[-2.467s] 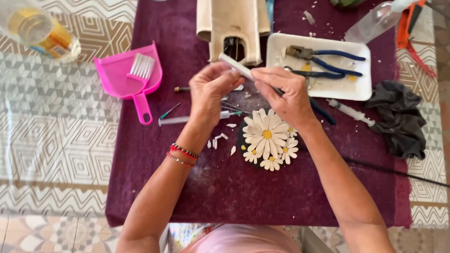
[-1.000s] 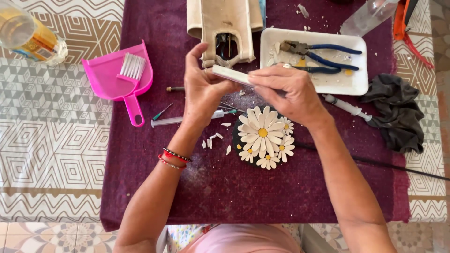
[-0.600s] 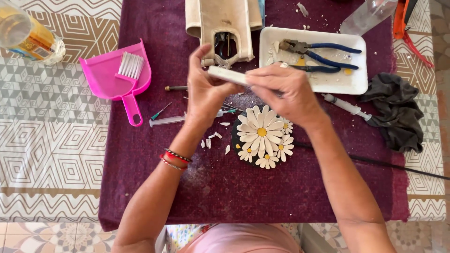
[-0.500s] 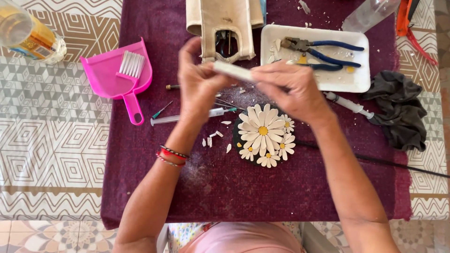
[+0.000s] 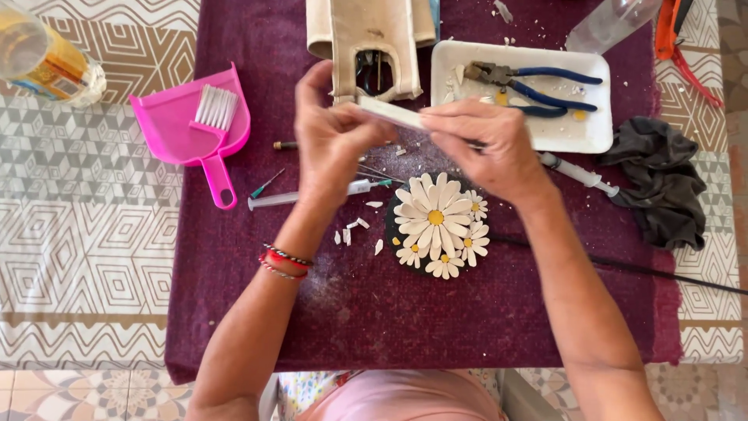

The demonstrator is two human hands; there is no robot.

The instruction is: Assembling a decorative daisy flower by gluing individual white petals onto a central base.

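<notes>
Both my hands are raised over the purple cloth (image 5: 436, 312). My left hand (image 5: 331, 136) pinches something small at the end of a flat white file-like strip (image 5: 392, 114); the piece itself is hidden by the fingers. My right hand (image 5: 487, 140) grips the strip's other end. Just below them lies a round dark base covered with white daisy petals and yellow centres (image 5: 438, 224). A few white chips (image 5: 352, 228) lie left of it.
A pink dustpan with a small brush (image 5: 195, 129) lies at the left. A syringe (image 5: 308, 196) lies under my left hand, another (image 5: 580, 173) at the right. Blue-handled pliers (image 5: 538, 82) rest in a white tray (image 5: 576, 136). Dark rag (image 5: 662, 183), glass bottle (image 5: 47, 62), beige tool (image 5: 370, 35).
My hands have risen slightly toward the beige tool and kept working the white strip against the small piece. The view has shifted a little; the daisy piece has not moved.
</notes>
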